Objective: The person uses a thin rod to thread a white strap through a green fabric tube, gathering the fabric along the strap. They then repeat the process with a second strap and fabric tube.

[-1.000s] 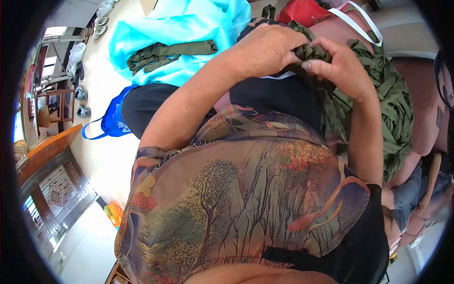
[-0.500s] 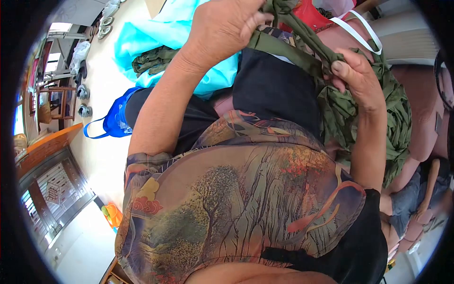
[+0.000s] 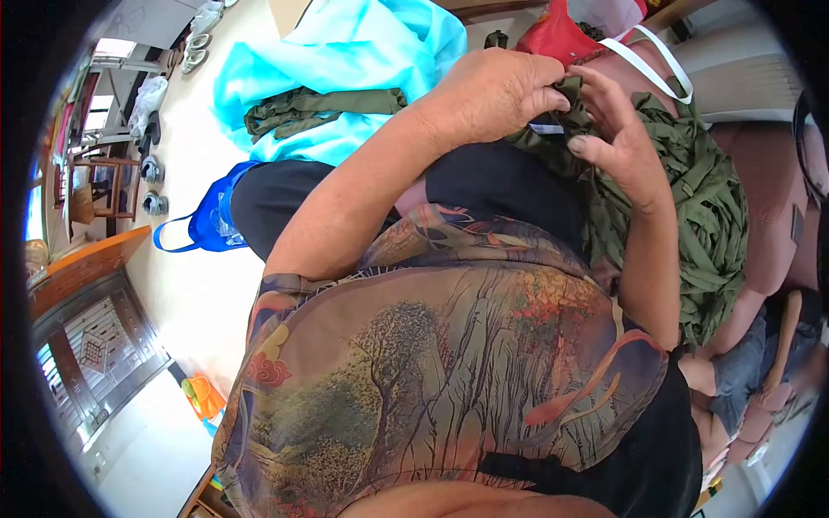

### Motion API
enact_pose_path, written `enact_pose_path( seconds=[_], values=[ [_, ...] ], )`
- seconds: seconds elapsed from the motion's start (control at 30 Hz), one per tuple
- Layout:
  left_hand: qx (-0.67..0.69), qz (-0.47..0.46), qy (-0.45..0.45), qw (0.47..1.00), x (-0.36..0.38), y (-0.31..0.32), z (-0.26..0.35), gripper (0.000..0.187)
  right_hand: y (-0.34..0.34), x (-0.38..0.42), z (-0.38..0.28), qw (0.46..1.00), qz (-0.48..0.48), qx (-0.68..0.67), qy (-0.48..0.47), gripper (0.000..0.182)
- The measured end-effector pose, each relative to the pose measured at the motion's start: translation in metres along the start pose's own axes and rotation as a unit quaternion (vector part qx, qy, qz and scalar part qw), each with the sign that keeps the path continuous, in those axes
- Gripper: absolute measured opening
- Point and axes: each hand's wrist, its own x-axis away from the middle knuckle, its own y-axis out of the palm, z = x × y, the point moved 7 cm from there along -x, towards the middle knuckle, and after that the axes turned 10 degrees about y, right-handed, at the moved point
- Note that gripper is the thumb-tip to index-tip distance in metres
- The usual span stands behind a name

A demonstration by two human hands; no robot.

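Close together at the upper middle, both hands work on dark green fabric [image 3: 577, 112] above the black cloth on the lap. My left hand [image 3: 509, 93] pinches the fabric between thumb and fingers. Just to its right, my right hand [image 3: 617, 138] has its fingers curved around the same fabric, thumb toward the other hand. A large heap of green fabric strips [image 3: 704, 198] lies beside my right forearm. More folded green strips [image 3: 324, 112] rest on a bright turquoise sheet [image 3: 380, 52] at the upper left.
A red bag [image 3: 561, 36] with white handles sits at the top right. A blue bag [image 3: 207, 216] stands on the floor at left, near shoes [image 3: 154, 204]. Another person [image 3: 747, 363] sits at the far right. An orange-edged door [image 3: 95, 257] is at left.
My left hand has moved right and down to meet my right hand. The green strip stretched between them is now bunched. My left forearm slants more across the lap, uncovering more turquoise sheet.
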Motion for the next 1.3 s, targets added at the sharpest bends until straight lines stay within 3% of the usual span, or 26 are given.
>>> enact_pose_path(
  seconds=[0.07,0.13,0.2,0.23,0.27,0.3,0.37,0.4,0.5,0.53,0.63,0.67,0.77,0.8,0.9,0.93,1.03,1.13,1.23,1.3],
  values=[
    [0.046,0.013,0.031,0.998,-0.004,0.001,0.004,0.017,0.008,-0.006,-0.008,0.999,0.007,0.020,-0.044,0.060],
    [0.094,0.035,0.064,0.993,-0.003,-0.003,0.007,0.015,0.006,-0.003,-0.007,0.997,0.006,0.045,0.064,0.046],
    [0.029,0.058,0.073,0.995,-0.001,-0.033,-0.003,0.015,-0.001,-0.002,-0.008,0.993,0.029,0.111,0.002,0.023],
    [-0.003,0.070,0.078,0.995,0.002,-0.048,-0.010,0.016,-0.015,0.003,0.006,0.993,0.012,0.101,0.053,0.021],
    [0.085,0.089,-0.016,0.992,0.010,-0.054,-0.032,0.016,-0.032,0.012,0.019,0.990,-0.007,0.092,0.105,0.019],
    [0.099,0.107,0.002,0.989,0.014,-0.051,-0.031,0.015,-0.038,0.017,0.026,0.984,-0.025,0.085,0.154,0.019],
    [-0.041,0.028,-0.022,0.999,0.008,-0.041,-0.025,0.015,-0.036,0.020,0.026,0.987,-0.014,0.052,0.149,0.018],
    [0.013,0.031,-0.041,0.999,0.009,-0.033,-0.029,0.020,-0.032,0.023,0.030,0.988,-0.009,0.033,0.152,0.018],
    [0.202,0.075,0.030,0.976,-0.002,0.017,-0.013,0.026,-0.020,0.029,0.052,0.977,0.033,-0.119,0.176,0.023],
    [0.171,0.044,0.024,0.984,0.000,0.018,-0.015,0.032,-0.019,0.029,0.051,0.972,0.025,-0.120,0.198,0.023],
    [0.260,0.153,-0.108,0.947,0.017,0.004,-0.046,0.032,-0.040,0.040,0.088,0.972,0.131,-0.050,0.187,0.022],
    [0.177,0.067,-0.139,0.972,0.025,-0.002,-0.048,0.031,-0.044,0.046,0.100,0.966,0.134,-0.045,0.216,0.022],
    [0.150,0.044,-0.082,0.984,0.056,0.015,-0.055,0.031,-0.042,0.052,0.095,0.957,0.186,0.112,0.190,0.024],
    [0.053,0.039,-0.040,0.997,0.054,0.016,-0.051,0.030,-0.040,0.054,0.084,0.921,0.183,0.280,0.200,0.027],
    [-0.060,-0.009,-0.021,0.998,0.048,0.028,-0.047,0.029,-0.031,0.045,0.033,0.890,0.247,0.384,0.016,0.029],
    [-0.057,0.017,-0.029,0.998,0.048,0.022,-0.045,0.020,-0.030,0.042,0.029,0.891,0.244,0.383,0.010,0.030],
    [-0.054,-0.031,-0.047,0.997,0.053,0.028,-0.056,0.015,-0.018,0.021,0.004,0.912,0.204,0.349,-0.066,0.028],
    [-0.063,-0.017,-0.045,0.997,0.052,0.026,-0.050,0.013,0.003,-0.008,0.006,0.948,0.123,0.261,-0.130,0.029],
    [-0.064,-0.046,-0.056,0.995,0.043,0.011,-0.027,0.014,0.025,-0.023,-0.010,0.958,0.049,0.229,-0.163,0.032],
    [-0.101,-0.026,-0.009,0.994,0.029,-0.013,-0.005,0.011,0.027,-0.030,-0.006,0.968,0.000,0.216,-0.125,0.031]
  ],
)
